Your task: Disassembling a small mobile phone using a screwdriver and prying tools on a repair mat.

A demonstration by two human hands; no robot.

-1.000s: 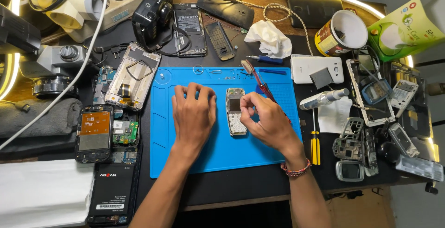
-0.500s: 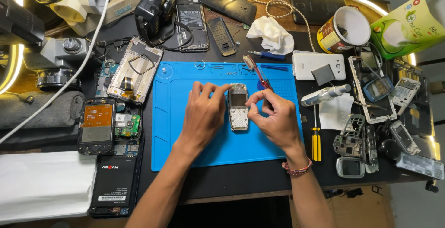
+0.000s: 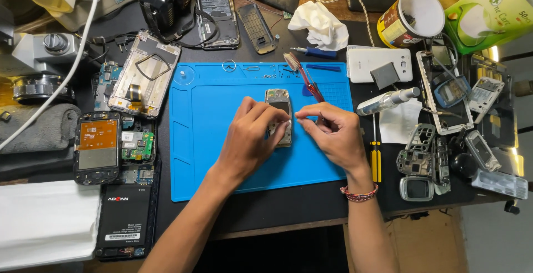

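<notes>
My left hand (image 3: pixel 250 139) grips the small phone (image 3: pixel 279 114) lying mid blue mat (image 3: pixel 211 156); my right hand (image 3: pixel 330 134) pinches at its edge. A brush (image 3: pixel 300 73) lies just behind, a screwdriver (image 3: pixel 376 156) right.

mat (image 3: pixel 222 156): bright blue, under both hands
small phone (image 3: pixel 279 112): silver-grey body with a dark screen, between the left hand (image 3: pixel 247 139) and the right hand (image 3: pixel 333 137)
bracelet (image 3: pixel 359 195): red and white, on the right wrist
brush (image 3: pixel 302 76): red handle, pale bristles, just beyond the right hand
screwdriver (image 3: pixel 376 159): yellow and black handle, right of the right hand
circuit board (image 3: pixel 137 145): green, left of the left hand
cloth (image 3: pixel 319 23): white, well beyond the hands
tin (image 3: pixel 411 17): yellow and red outside, white inside, far right of the hands
</notes>
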